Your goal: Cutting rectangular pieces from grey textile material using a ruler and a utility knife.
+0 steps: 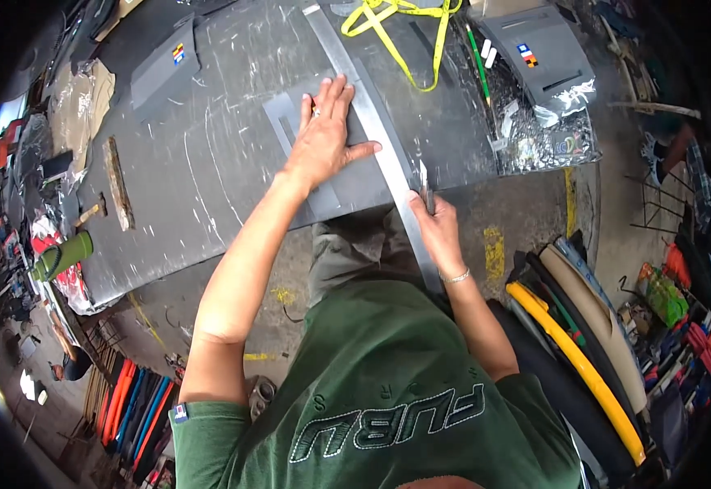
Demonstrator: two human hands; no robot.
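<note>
Left hand (320,147) spread wide, thumb on the ruler (390,163), palm over grey sheet (360,181); right hand (439,228) curled round a knife (429,199)!

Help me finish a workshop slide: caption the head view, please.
Left hand spread over gray sheet material and a metal straightedge; right hand holding a slim knife alongside.

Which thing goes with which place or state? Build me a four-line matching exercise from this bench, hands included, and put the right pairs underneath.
Column one
1. left hand
2. right hand
3. yellow tape
4. green pencil

Column two
A. lying beside two small white pieces
B. gripping a knife
C. spread over a grey piece, thumb on the metal ruler
D. in loose loops on the far side of the dark bench

Right pairs: 1-C, 2-B, 3-D, 4-A
</note>
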